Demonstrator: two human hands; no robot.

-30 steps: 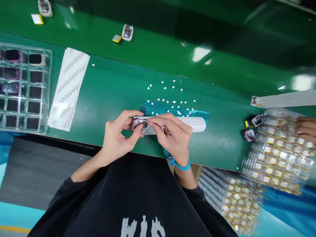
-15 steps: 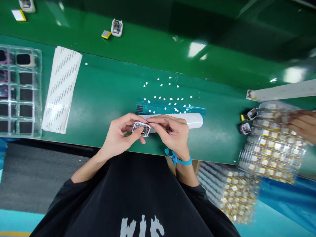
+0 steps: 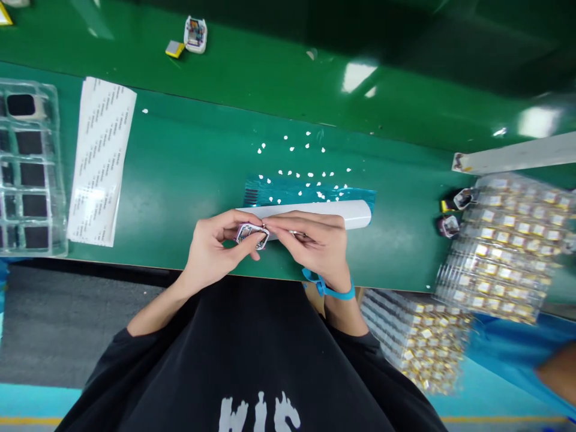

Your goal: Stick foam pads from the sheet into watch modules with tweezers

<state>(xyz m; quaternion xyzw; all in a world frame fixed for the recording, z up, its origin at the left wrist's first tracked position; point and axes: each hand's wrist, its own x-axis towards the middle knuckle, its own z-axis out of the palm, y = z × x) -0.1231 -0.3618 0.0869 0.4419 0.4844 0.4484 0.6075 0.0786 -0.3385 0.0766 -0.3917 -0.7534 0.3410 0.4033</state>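
Note:
My left hand (image 3: 213, 246) is closed around a small open smartwatch case (image 3: 246, 232), its pale rim and circuit board showing, with the thumb lying across the board. At the case's right corner, the fingertips of my right hand (image 3: 319, 243) are pinched together; whatever is between them is too small to make out. A bit of shiny metal shows among the right fingers. Just behind both hands lies a white roll (image 3: 357, 214) on a blue translucent film (image 3: 252, 195). Several tiny white stickers (image 3: 310, 174) are scattered beyond it.
At left are a clear compartment tray (image 3: 62, 198) and a printed white sheet (image 3: 101, 162). An open case (image 3: 195, 35) and a battery (image 3: 174, 49) lie at the back. Stacked trays (image 3: 504, 252) stand at right, near a white bar (image 3: 517, 155) and another person's arm (image 3: 560, 375).
The case has tilted in my left hand, and my thumb now covers more of the board. The other person's hand at right has left the stacked trays. The view has shifted slightly.

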